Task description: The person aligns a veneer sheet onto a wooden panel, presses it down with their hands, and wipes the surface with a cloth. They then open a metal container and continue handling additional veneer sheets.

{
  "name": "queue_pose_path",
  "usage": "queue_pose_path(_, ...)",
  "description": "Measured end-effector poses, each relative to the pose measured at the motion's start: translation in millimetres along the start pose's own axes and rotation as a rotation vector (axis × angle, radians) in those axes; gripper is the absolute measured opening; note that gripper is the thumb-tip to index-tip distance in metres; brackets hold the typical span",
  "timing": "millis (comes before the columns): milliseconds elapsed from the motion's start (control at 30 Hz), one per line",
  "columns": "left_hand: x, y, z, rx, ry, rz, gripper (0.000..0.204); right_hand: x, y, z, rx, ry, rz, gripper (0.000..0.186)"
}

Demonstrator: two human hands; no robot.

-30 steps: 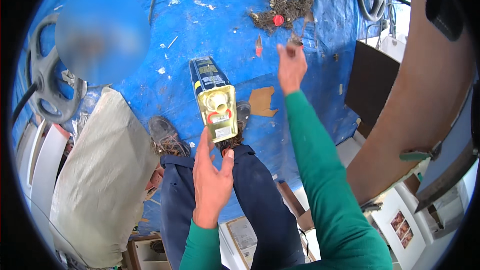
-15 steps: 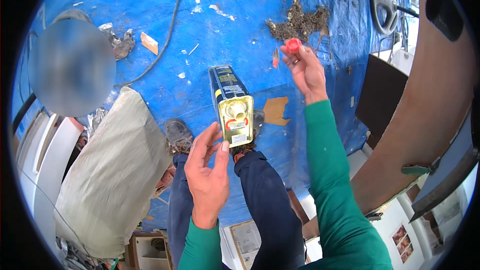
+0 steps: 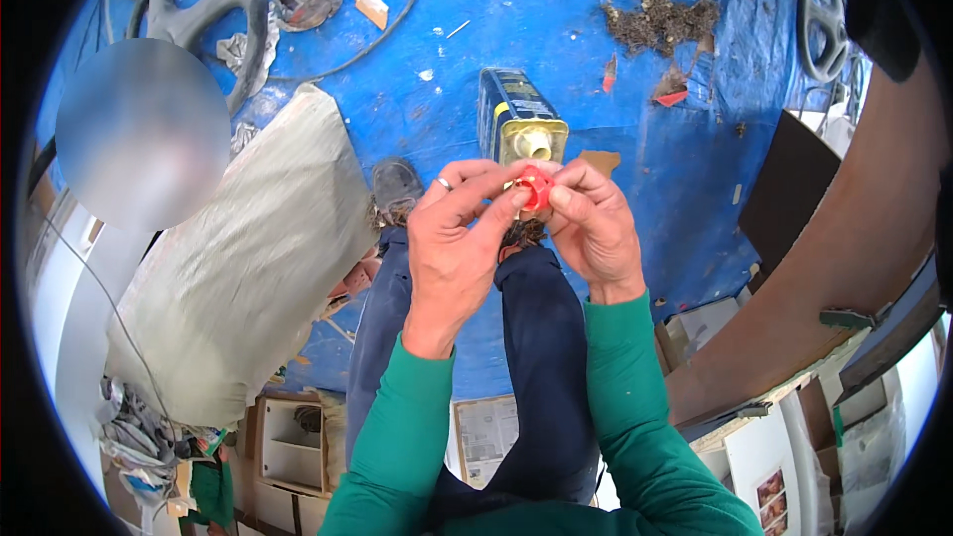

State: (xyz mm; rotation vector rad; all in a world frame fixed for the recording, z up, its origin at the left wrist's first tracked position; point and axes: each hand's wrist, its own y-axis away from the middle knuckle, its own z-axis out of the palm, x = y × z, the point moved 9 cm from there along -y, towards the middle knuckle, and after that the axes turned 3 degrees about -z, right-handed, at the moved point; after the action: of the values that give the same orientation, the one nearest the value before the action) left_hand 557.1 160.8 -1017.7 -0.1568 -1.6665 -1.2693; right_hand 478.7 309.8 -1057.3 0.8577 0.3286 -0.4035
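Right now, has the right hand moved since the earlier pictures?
Yes: the right hand has come away from the debris pile, nearer the metal can.

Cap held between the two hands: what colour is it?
The cap is bright red; it shows best in the head view.

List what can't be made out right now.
Head view: outline of the round red plastic cap, partly covered by the left hand and right hand.
Head view: near edge of the dark blue rectangular metal can, hidden behind both hands.
Head view: lower left of the large grey spoked wheel, blurred out.
Head view: content of the reddish picture strip, too small.
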Motion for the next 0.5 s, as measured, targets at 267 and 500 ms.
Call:
queue_pose_path(267, -32, 9, -52, 0.238, -0.052, -0.207, 0.016, 16, 43, -38, 0.214, -0.04, 0.043, 0.009)
queue_pose_path(500, -19, 14, -46, 0.235, -0.604, 0.032, 0.044, -13, 39, -35, 0.454, 0.907, -0.429, 0.009)
